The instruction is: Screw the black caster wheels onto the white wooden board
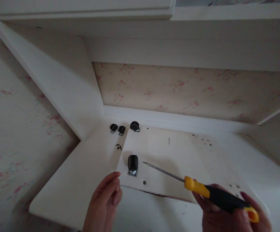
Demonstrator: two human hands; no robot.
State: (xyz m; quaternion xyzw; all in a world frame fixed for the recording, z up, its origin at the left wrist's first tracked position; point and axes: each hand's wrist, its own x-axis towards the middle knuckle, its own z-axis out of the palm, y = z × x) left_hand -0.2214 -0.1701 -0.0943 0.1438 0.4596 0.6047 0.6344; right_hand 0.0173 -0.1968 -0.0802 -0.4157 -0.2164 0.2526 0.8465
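My right hand (pixel 236 209) is wrapped round the yellow and black handle of a screwdriver (pixel 218 196). Its thin metal shaft points left, the tip over a white board (pixel 171 167). Just left of that tip, a black caster wheel (pixel 132 163) with a metal mounting plate stands at the board's near left corner. My left hand (pixel 108 195) is beside this caster, apart from it. Its fingers are curled and pressed together; whatever they may hold is hidden. Another caster (pixel 134 126) sits at the board's far left corner.
Two loose casters (pixel 118 129) lie on the white desk top (pixel 77 190) left of the board, with several small dark screws (pixel 119 147) nearer me. The board has a round fitting (pixel 144 182) and holes at right. A side panel (pixel 57 77) and overhead shelf (pixel 154 29) enclose the space.
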